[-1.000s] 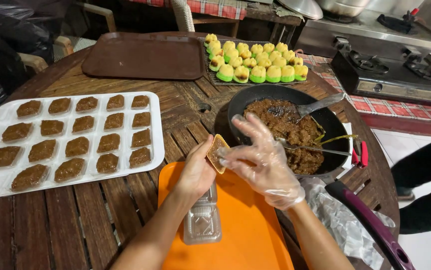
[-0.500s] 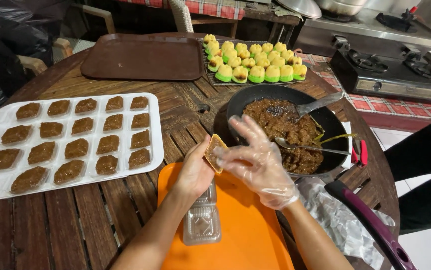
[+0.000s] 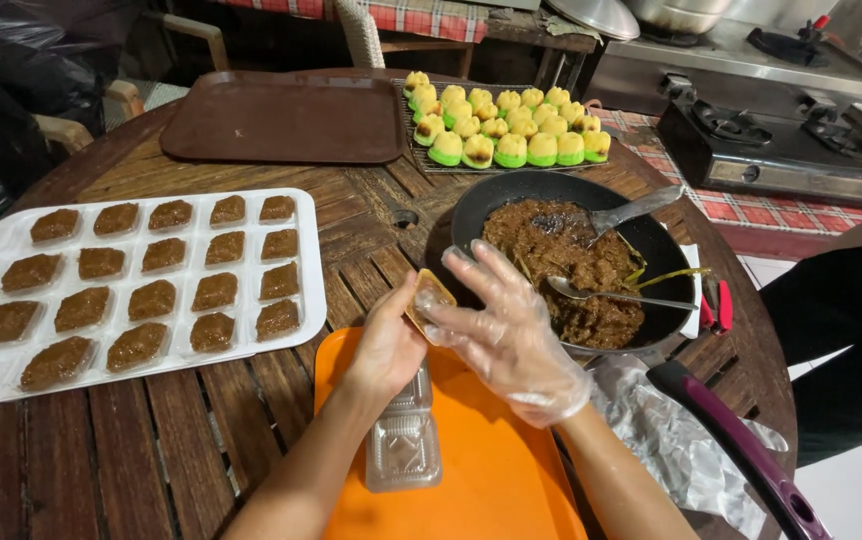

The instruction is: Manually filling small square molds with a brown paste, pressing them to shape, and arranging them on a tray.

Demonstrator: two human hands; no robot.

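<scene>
Left hand (image 3: 388,345) pinching small mould (image 3: 428,298), gloved right hand (image 3: 511,335) pressing filling in; white tray (image 3: 301,260) near left edge mostly filled, pan (image 3: 471,205) still loaded.

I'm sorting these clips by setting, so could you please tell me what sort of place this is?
Probably a home or small-scale kitchen where sweets are made by hand: a gas stove stands beside a round wooden table holding a pan of brown filling, a white tray of filled moulds and green-and-yellow cakes.
</scene>
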